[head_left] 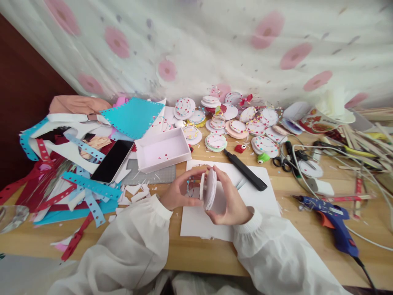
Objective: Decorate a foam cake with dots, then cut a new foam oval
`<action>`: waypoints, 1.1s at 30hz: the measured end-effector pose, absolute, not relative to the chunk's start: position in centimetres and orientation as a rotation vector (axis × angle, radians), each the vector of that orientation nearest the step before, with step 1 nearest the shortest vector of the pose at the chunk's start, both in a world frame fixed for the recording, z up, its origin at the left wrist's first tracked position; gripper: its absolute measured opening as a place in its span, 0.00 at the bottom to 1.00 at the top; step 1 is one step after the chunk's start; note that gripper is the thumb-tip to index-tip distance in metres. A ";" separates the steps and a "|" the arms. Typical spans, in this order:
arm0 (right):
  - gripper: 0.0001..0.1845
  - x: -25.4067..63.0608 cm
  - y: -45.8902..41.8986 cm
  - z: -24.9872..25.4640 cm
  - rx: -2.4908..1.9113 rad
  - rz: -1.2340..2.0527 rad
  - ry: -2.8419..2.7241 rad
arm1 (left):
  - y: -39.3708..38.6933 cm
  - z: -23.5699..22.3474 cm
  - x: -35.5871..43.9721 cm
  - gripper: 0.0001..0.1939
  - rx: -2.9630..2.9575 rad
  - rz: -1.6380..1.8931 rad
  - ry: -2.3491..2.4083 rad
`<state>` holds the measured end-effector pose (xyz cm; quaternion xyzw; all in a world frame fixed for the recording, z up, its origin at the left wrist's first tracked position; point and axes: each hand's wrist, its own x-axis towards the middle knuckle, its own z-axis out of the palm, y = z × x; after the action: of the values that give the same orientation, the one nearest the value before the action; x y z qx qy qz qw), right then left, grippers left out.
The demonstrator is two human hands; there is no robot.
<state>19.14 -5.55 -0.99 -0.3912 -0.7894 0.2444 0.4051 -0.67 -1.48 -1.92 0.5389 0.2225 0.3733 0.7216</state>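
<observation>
Paper disc (210,189), where is it?

I see left hand (184,189) and right hand (229,197), fingers curled, holding it above white paper (215,231) on a wooden table (208,260), flowered curtain (202,45) behind.

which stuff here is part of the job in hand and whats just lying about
Likely part of the job:
held white disc piece
white sheet beneath it
dotted discs behind
perhaps the glue gun

Probably just lying about:
phone
white charger plug
printed cup
</observation>
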 end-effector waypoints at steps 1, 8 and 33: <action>0.59 19.2 -5.6 -1.0 -0.988 0.603 -2.002 | -1.5 -1.9 -0.7 0.40 1.191 0.826 0.495; 0.58 19.3 -5.6 -0.9 -0.972 0.571 -2.062 | -1.5 -1.8 -0.7 0.41 1.210 0.817 0.521; 0.47 17.8 -6.2 -2.5 -0.998 0.859 -1.409 | -1.8 -2.0 -0.2 0.53 0.913 0.817 0.439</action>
<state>17.78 -6.16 -2.54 -0.4251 -0.6005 0.3658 0.5700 -0.22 -1.84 -2.01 0.4249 0.2045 0.3803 0.7956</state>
